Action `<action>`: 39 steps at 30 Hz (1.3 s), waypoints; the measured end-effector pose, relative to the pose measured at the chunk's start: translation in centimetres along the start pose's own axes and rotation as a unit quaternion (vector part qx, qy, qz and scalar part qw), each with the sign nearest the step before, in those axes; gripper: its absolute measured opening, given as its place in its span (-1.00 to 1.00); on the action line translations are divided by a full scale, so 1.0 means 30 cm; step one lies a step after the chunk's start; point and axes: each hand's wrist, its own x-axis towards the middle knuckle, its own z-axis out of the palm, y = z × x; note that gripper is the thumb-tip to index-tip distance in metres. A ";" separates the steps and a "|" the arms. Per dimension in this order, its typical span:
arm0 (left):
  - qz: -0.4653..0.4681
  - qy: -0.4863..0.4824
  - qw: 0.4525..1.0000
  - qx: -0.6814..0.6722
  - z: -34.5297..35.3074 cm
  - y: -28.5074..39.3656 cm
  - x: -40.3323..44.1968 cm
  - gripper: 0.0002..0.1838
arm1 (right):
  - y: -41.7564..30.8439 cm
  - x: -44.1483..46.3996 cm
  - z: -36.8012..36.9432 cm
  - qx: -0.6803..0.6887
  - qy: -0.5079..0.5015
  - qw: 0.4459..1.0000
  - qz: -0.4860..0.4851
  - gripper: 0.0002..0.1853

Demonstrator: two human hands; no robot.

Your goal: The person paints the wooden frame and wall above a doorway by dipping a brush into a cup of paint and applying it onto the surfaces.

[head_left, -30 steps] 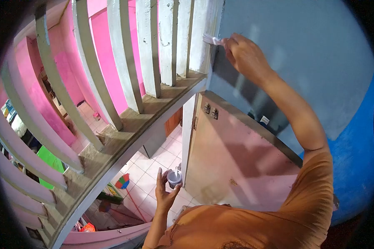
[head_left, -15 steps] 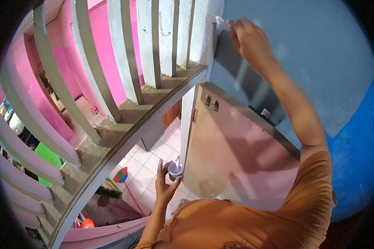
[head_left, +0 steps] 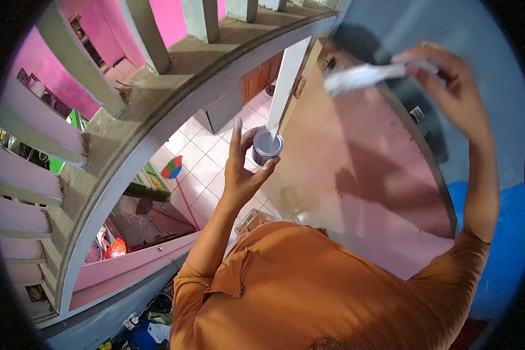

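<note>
My left hand (head_left: 240, 172) is wrapped round a small paint cup (head_left: 265, 153), which I see from above with grey paint inside. A pale streak or stick, I cannot tell which, shows at the cup's far rim. Up on the right, my right hand (head_left: 452, 84) grips a paintbrush (head_left: 361, 79) by its handle. The brush points left, its head whitish and a little blurred, and it is apart from the cup. Behind it lie the grey-blue wall (head_left: 478, 41) and the pinkish door panel (head_left: 356, 169).
A concrete ledge (head_left: 140, 93) with upright white balusters (head_left: 201, 17) curves along the left. Far below are floor tiles (head_left: 207, 175), a colourful broom (head_left: 172, 167) and a pink rail (head_left: 128, 262). Mixed items (head_left: 149, 329) lie at the bottom left.
My right hand has brought the paintbrush away from the post by the wall, down and to the right. The paint cup in my left hand appears higher and closer. The view has tilted downward.
</note>
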 end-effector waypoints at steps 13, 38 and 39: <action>0.041 -0.020 0.999 -0.009 0.066 0.045 0.018 0.25 | -0.083 -0.034 0.314 0.057 -0.122 0.983 -0.127 -0.76; 0.043 -0.035 0.998 -0.008 0.074 0.075 0.092 0.28 | -0.011 0.014 0.317 0.137 -0.148 0.978 0.045 -0.85; 0.046 -0.036 0.998 -0.009 0.080 0.076 0.102 0.28 | 0.002 0.008 0.315 0.135 -0.145 0.979 0.044 -0.85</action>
